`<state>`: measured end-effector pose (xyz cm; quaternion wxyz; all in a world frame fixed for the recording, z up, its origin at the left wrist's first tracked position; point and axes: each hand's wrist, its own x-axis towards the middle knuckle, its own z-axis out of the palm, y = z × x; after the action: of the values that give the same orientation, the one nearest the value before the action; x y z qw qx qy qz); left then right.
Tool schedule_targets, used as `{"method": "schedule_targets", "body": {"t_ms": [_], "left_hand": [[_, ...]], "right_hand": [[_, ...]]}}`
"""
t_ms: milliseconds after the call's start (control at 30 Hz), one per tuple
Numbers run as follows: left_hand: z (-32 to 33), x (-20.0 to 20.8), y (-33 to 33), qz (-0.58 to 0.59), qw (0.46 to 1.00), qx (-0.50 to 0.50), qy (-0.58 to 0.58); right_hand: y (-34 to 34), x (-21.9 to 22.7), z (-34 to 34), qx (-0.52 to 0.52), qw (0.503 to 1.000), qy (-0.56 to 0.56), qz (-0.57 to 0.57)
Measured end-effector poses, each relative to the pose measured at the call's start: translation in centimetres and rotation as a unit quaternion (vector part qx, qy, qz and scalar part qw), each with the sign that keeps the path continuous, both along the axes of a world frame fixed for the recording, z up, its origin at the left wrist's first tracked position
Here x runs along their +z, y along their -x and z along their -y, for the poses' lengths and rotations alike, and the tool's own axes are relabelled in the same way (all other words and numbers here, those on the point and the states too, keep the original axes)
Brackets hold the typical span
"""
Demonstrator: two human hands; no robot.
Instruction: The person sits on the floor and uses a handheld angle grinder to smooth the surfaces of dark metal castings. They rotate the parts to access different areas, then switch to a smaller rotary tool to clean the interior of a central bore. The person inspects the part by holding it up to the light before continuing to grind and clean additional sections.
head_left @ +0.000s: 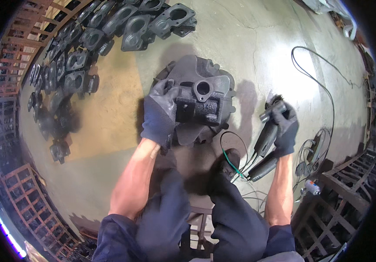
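- Left hand (159,111), gloved, clamped over the left end of a dark cast metal housing (196,105), grip wrapped tight around its flange.
- Right hand (285,126), also gloved, closed around the body of a handheld power tool (267,131) with a wire-brush head at its upper tip, held well apart from the casting.
- Housing rested on top of a larger dark casting (201,72) that served as a stand on the concrete floor (262,52), round bore facing up.
- Judged as the cleaning step: part steadied, brush lifted off and not touching.
- Next move seemed to call for bringing the brush head onto a face of the housing while the left hand resisted any twist; fingers needed to stay away from the brush.
- Tool's cable (327,91) looped across the floor to the right, with thinner wires near the knees.
- Rows of similar castings (109,30) lay on the floor at upper left.
- Rust-coloured metal grates (26,205) ringed the edges.
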<state>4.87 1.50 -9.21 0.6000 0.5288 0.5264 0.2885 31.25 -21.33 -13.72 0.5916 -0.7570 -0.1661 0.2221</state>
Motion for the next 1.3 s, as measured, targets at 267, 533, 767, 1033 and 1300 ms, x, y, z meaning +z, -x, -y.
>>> {"method": "schedule_targets", "body": {"t_ms": [267,533,767,1033,1300], "left_hand": [[-0.9,0.1,0.5,-0.047,0.995,-0.075,-0.037],[-1.1,-1.9,0.8,-0.099,0.983,-0.093,-0.123],[-1.0,-2.5,0.6,-0.053,0.989,-0.093,-0.102],[-1.0,-2.2,0.5,-0.091,0.979,-0.114,-0.143],[-1.1,-2.5,0.7,-0.074,0.987,-0.093,-0.108]], "right_hand": [[5.4,13.1,-10.1,0.190,0.967,-0.067,0.159],[9.8,11.2,-13.8,0.276,0.950,-0.026,0.145],[10.4,10.7,-14.0,0.300,0.932,0.002,0.203],[9.7,11.1,-14.1,0.345,0.863,0.019,0.368],[11.2,11.9,-16.0,0.334,0.935,-0.120,-0.007]]}}
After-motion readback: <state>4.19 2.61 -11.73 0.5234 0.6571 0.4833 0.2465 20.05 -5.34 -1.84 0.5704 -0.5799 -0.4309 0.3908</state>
